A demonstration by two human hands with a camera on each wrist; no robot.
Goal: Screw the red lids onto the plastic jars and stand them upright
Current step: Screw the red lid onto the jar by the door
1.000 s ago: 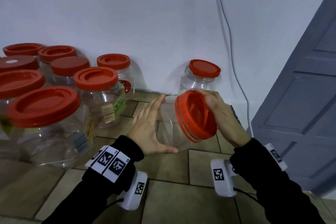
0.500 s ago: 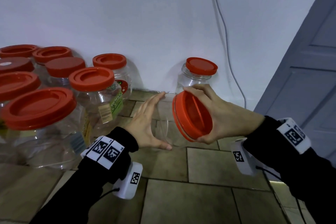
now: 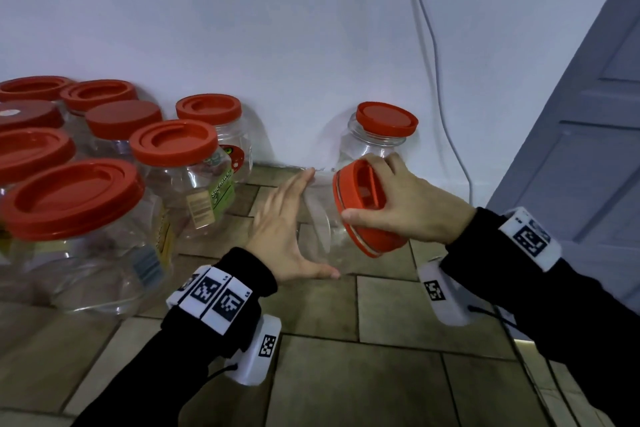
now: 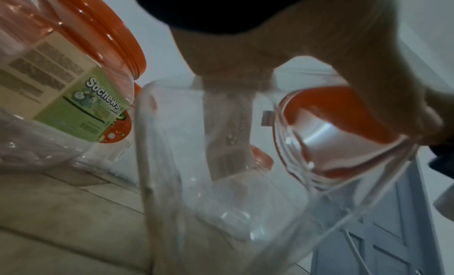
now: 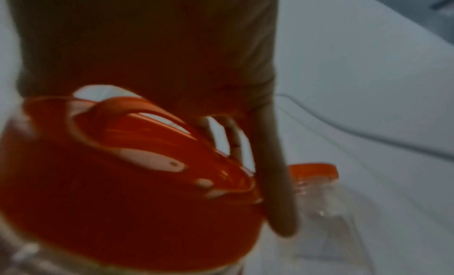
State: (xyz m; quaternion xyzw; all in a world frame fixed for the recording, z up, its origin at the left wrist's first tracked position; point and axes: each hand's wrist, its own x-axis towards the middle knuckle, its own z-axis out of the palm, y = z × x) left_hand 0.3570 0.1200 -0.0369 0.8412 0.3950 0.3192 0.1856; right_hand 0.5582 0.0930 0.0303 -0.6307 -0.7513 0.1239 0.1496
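- Clear jar (image 3: 320, 218) lies tipped on its side just above the tiled floor (image 3: 346, 374), held between my two hands, its mouth turned toward my right.
- Its red lid (image 3: 360, 204) sits on that mouth, tilted along with the jar; whether the thread is fully seated I cannot tell.
- My right hand (image 3: 408, 204) is clamped on the lid, thumb hooked over the near rim, fingers curled over the far edge.
- In the right wrist view the lid (image 5: 137, 182) fills most of the picture, with one finger (image 5: 275, 182) running down its side.
- My left hand (image 3: 280, 229) lies flat against the jar's base end, fingers straight and together, thumb stretched out beneath it.
- Through the left wrist view I look along the transparent jar wall (image 4: 196, 182) to the lid (image 4: 343, 133).
- Just behind, against the white wall (image 3: 277, 28), a small capped jar (image 3: 377, 139) stands upright.
- Off to my left stands a cluster of capped jars (image 3: 173, 184); one carries a green label (image 4: 81, 96).
- A white cable (image 3: 436, 62) runs down the wall, and a grey door (image 3: 581, 166) is at my right.
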